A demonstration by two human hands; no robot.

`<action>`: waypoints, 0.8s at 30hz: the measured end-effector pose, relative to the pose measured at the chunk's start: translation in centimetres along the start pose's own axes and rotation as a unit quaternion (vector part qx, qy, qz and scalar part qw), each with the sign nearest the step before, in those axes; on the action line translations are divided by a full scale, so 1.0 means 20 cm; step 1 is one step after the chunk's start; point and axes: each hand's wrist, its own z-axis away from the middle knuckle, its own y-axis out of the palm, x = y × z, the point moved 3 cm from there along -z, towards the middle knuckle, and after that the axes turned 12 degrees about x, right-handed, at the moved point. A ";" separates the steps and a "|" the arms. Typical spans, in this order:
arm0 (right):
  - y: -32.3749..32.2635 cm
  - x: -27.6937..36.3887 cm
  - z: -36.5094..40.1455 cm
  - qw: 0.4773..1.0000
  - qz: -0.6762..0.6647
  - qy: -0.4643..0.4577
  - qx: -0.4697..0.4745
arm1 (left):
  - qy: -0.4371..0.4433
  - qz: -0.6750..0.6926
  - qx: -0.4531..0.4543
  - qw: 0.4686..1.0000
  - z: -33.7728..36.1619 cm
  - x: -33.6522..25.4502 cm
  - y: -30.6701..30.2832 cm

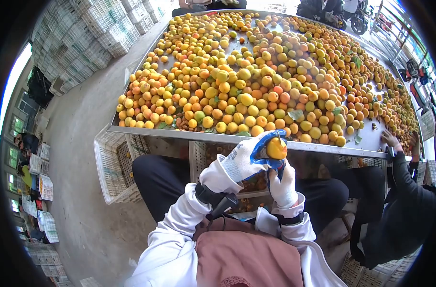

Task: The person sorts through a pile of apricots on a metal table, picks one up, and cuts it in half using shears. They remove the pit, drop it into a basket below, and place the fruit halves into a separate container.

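Fruit across metal table; stacked crates; concrete floor

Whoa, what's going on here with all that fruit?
At a big metal table, someone's gloved left hand holds up one apricot. Their gloved right hand is just below it; I can't tell whether it grips anything. Lots more apricots cover much of the table, and another person's hand is at the right.

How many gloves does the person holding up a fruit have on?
2: one on the left hand, which holds a yellow-orange fruit, and one on the right hand, just below it. Both are partly hidden from this angle.
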 end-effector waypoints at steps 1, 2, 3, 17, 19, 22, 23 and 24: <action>-0.01 0.02 0.00 1.000 -0.018 0.006 -0.003 | -0.010 0.058 -0.013 0.998 0.00 0.02 0.02; -0.01 0.03 0.00 0.999 -0.036 0.012 -0.007 | -0.019 0.115 -0.025 0.993 0.01 0.05 0.03; -0.01 0.01 0.00 0.999 -0.035 0.011 -0.009 | -0.032 0.137 -0.050 0.989 0.03 0.09 0.05; 0.06 -0.01 0.05 0.992 -0.113 0.035 0.033 | 0.023 -0.210 -0.088 0.974 0.01 -0.02 0.01; 0.07 -0.01 0.05 0.982 -0.166 0.065 0.055 | 0.019 -0.192 -0.084 0.978 -0.01 0.01 -0.01; 0.08 0.00 0.02 0.939 -0.313 0.114 0.081 | 0.013 -0.153 -0.081 0.985 -0.03 0.12 -0.04; 0.08 -0.02 0.02 0.899 -0.396 0.160 0.096 | 0.003 -0.109 -0.092 0.990 -0.05 0.14 -0.04; 0.10 -0.03 0.02 0.848 -0.476 0.203 0.111 | -0.009 -0.065 -0.102 0.993 -0.07 0.16 -0.05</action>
